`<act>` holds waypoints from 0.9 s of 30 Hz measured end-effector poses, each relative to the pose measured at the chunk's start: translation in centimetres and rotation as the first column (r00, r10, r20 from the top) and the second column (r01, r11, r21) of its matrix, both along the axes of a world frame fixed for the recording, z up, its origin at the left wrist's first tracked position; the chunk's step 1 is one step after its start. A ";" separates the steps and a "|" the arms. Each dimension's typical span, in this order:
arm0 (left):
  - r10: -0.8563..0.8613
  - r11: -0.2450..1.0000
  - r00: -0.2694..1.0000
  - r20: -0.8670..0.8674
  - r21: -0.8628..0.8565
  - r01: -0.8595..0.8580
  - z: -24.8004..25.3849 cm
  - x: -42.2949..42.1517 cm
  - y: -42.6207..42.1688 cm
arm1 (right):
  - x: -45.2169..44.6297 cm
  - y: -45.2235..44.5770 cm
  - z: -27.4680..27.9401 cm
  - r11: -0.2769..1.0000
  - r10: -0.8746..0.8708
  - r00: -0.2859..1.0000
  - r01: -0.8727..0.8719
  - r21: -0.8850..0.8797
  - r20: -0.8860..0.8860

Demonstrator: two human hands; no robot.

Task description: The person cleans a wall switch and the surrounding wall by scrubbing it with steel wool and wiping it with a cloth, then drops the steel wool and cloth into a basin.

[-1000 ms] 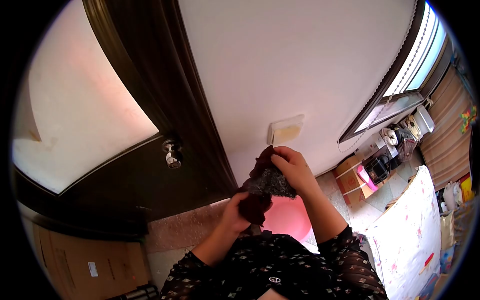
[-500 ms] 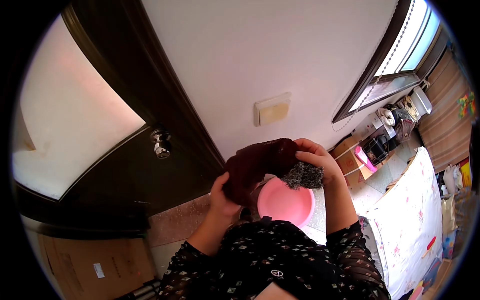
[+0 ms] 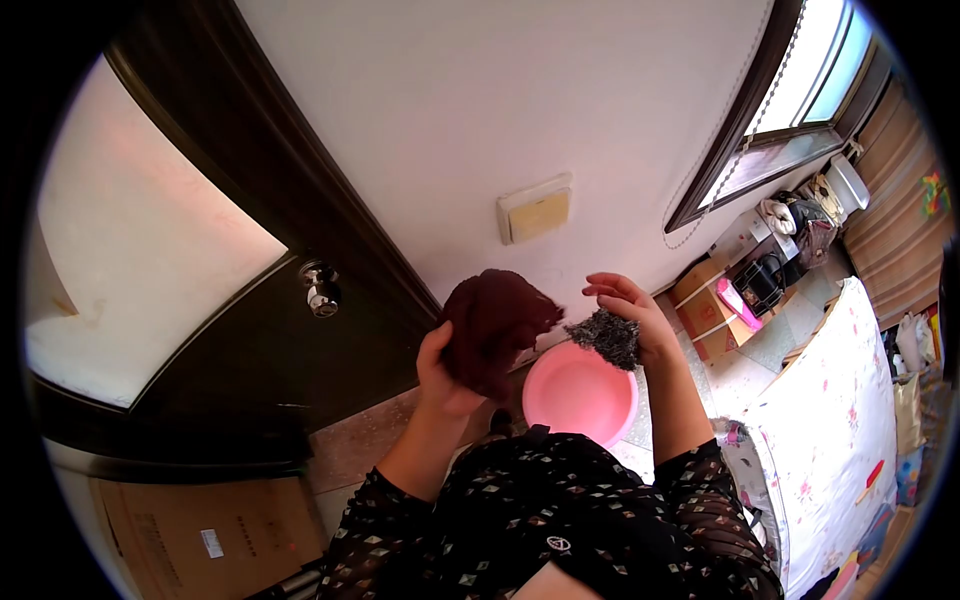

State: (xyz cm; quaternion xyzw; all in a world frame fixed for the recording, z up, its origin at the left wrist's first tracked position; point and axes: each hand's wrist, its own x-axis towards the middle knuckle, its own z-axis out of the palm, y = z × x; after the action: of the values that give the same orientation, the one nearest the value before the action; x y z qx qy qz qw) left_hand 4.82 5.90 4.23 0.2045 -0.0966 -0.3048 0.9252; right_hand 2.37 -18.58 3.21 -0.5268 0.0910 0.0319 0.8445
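A dark red cloth [image 3: 497,325] hangs bunched in my left hand [image 3: 443,372], whose fingers wrap its left side. My right hand [image 3: 635,318] holds a grey, curly scouring pad [image 3: 608,338] against its palm, with the upper fingers loosely bent over it. A small gap separates the cloth from the pad. Below both hands a round pink basin [image 3: 580,395] rests on the floor. A white switch plate [image 3: 536,208] with a yellowish centre is on the wall beyond the cloth.
On the left is a dark door with a metal knob [image 3: 320,288]; below it lies a cardboard box [image 3: 215,535]. A window [image 3: 770,165], stacked bags and boxes [image 3: 760,280], and a bed with a floral white cover [image 3: 825,430] are on the right.
The cloth, stretched between both hands before, is now bunched in my left hand alone. My right hand has let go of it and moved apart, keeping the scouring pad. The view has shifted slightly.
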 end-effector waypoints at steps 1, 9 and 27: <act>0.027 1.000 0.999 -0.017 -0.008 -0.027 0.5 -0.1 -0.4 | -0.1 -0.6 -0.7 1.000 0.003 0.999 -0.002 0.029 -0.034; -0.032 0.993 0.999 -0.040 -0.112 0.027 0.2 0.1 -1.1 | -2.3 3.2 -1.5 0.854 0.518 0.855 -0.515 0.076 -0.033; -0.039 0.999 0.994 -0.099 -0.011 0.038 1.0 -0.5 -1.5 | -1.5 3.5 -4.6 0.573 0.446 0.881 -0.143 0.807 -0.161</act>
State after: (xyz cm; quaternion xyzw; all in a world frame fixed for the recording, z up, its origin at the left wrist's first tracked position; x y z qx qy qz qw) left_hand 4.33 4.39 5.20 0.1830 -0.0556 -0.3318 0.9238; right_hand 0.87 -15.07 -1.38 -0.1044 0.1249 0.3027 0.9391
